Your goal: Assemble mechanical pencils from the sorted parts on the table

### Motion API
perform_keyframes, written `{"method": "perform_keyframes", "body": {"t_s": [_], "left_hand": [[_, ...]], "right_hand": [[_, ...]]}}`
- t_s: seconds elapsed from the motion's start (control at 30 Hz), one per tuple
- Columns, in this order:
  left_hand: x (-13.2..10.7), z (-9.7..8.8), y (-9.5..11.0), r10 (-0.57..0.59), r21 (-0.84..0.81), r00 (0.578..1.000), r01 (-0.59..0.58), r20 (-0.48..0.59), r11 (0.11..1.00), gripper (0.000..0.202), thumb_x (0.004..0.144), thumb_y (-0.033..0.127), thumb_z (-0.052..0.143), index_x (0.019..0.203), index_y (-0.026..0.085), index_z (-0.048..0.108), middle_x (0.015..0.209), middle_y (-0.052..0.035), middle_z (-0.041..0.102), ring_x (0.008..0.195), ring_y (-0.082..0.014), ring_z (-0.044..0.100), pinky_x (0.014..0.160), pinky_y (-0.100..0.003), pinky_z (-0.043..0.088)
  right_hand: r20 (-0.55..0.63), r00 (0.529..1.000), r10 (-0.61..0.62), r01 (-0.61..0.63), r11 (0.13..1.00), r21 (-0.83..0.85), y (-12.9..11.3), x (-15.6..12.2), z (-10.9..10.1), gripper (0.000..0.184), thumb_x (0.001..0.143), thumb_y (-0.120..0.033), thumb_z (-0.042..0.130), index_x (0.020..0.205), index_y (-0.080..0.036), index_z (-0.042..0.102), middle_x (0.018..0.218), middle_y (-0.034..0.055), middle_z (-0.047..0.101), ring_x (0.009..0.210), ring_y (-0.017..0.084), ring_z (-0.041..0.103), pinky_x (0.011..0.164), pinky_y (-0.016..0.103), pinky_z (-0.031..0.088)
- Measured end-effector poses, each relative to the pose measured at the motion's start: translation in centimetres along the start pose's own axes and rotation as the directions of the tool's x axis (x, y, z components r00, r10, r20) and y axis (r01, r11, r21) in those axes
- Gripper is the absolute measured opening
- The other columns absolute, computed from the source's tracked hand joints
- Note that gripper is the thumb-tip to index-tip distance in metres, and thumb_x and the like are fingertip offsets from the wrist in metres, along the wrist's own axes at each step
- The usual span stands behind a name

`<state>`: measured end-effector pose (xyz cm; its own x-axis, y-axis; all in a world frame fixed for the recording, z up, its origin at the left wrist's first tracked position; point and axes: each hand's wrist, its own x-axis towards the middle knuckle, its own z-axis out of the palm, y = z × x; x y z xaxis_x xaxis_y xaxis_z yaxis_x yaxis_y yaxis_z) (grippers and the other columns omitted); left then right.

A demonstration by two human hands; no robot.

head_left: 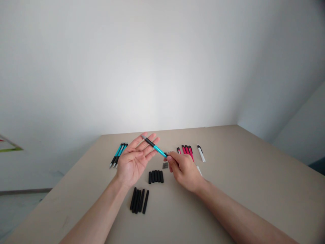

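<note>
Between finger and thumb, my right hand (185, 169) pinches the rear end of a teal ballpoint pen (158, 149) with a black grip and a silver tip. The pen slants up and left, its tip in front of the fingers of my left hand (134, 159). That left hand is palm up, fingers stretched and spread; whether it touches the pen I cannot tell. Several more teal pens (118, 155) lie on the table just left of it, partly hidden by it. Below the hands sit a row of short black grips (155, 177) and a group of longer black tubes (138, 200).
Small grey metal pieces (165, 165) lie beside my right hand. Behind it are several pink pen barrels (188, 151) with black ends, and a white pen part (201, 153) stands further right. The beige table (241, 189) meets a white wall (157, 67) at the back.
</note>
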<state>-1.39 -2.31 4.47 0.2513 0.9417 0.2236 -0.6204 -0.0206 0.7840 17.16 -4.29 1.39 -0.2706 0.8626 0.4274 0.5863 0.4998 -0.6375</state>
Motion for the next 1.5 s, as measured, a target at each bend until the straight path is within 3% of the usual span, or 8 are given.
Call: {"method": "perform_keyframes", "body": {"t_s": [0.27, 0.77, 0.93, 1.17, 1.37, 1.5], "left_hand": [[-0.1, 0.0, -0.1, 0.013, 0.062, 1.000, -0.015, 0.025, 0.998, 0.056, 0.061, 0.000, 0.050, 0.111, 0.021, 0.062, 0.127, -0.0106, 0.060, 0.125, -0.0315, 0.047, 0.103, -0.053, 0.039], [0.0, -0.1, -0.4, 0.021, 0.086, 1.000, -0.021, 0.008, 0.996, 0.057, 0.058, 0.001, 0.049, 0.110, 0.020, 0.062, 0.125, -0.0109, 0.061, 0.126, -0.0313, 0.046, 0.103, -0.054, 0.037], [-0.4, 0.3, 0.2, 0.021, 0.021, 0.991, -0.024, 0.135, 0.999, 0.046, 0.073, 0.021, 0.050, 0.117, 0.017, 0.061, 0.133, -0.0141, 0.054, 0.133, -0.0330, 0.036, 0.108, -0.053, 0.029], [-0.8, 1.0, 0.7, -0.024, -0.107, 0.955, 0.059, 0.297, 0.993, 0.061, 0.084, 0.045, 0.039, 0.138, 0.016, 0.041, 0.148, -0.0132, 0.036, 0.140, -0.0326, 0.019, 0.112, -0.054, 0.015], [-1.0, 1.3, 1.0, -0.047, -0.086, 0.956, 0.075, 0.289, 0.993, 0.070, 0.082, 0.063, 0.040, 0.138, 0.021, 0.042, 0.150, -0.0103, 0.032, 0.141, -0.0334, 0.016, 0.112, -0.052, 0.016], [-0.7, 1.0, 0.5, -0.056, -0.067, 0.976, 0.072, 0.212, 0.995, 0.057, 0.084, 0.053, 0.050, 0.131, 0.021, 0.051, 0.146, -0.0113, 0.039, 0.138, -0.0335, 0.025, 0.110, -0.051, 0.024]], "right_hand": [[-0.004, 1.000, -0.006, 0.006, 1.000, -0.012, 0.2, -0.1, 0.1, 0.029, 0.095, -0.027, 0.034, 0.085, -0.017, 0.060, 0.062, 0.0018, 0.061, 0.052, 0.013, 0.055, 0.052, 0.021, 0.037], [0.021, 1.000, -0.011, 0.011, 1.000, -0.018, -0.2, -0.1, -0.1, 0.028, 0.095, -0.027, 0.035, 0.080, -0.018, 0.057, 0.060, 0.0015, 0.059, 0.051, 0.013, 0.053, 0.053, 0.022, 0.036], [-0.004, 1.000, 0.002, -0.002, 1.000, -0.032, 0.1, 0.0, 0.0, 0.027, 0.095, -0.027, 0.034, 0.085, -0.018, 0.058, 0.064, 0.0022, 0.061, 0.054, 0.013, 0.054, 0.054, 0.022, 0.036], [-0.033, 0.999, 0.004, -0.005, 1.000, -0.024, 0.1, 0.2, 0.0, 0.025, 0.095, -0.026, 0.036, 0.081, -0.018, 0.055, 0.068, 0.0017, 0.063, 0.059, 0.013, 0.055, 0.057, 0.023, 0.035], [-0.034, 0.999, 0.006, -0.006, 1.000, -0.023, 0.1, 0.1, 0.1, 0.022, 0.094, -0.027, 0.039, 0.086, -0.018, 0.058, 0.070, 0.0024, 0.063, 0.058, 0.013, 0.054, 0.055, 0.023, 0.035], [-0.045, 0.999, 0.012, -0.013, 1.000, -0.023, 0.1, 0.1, 0.2, 0.014, 0.090, -0.027, 0.048, 0.087, -0.019, 0.059, 0.071, 0.0017, 0.064, 0.059, 0.013, 0.054, 0.055, 0.022, 0.034]]}}
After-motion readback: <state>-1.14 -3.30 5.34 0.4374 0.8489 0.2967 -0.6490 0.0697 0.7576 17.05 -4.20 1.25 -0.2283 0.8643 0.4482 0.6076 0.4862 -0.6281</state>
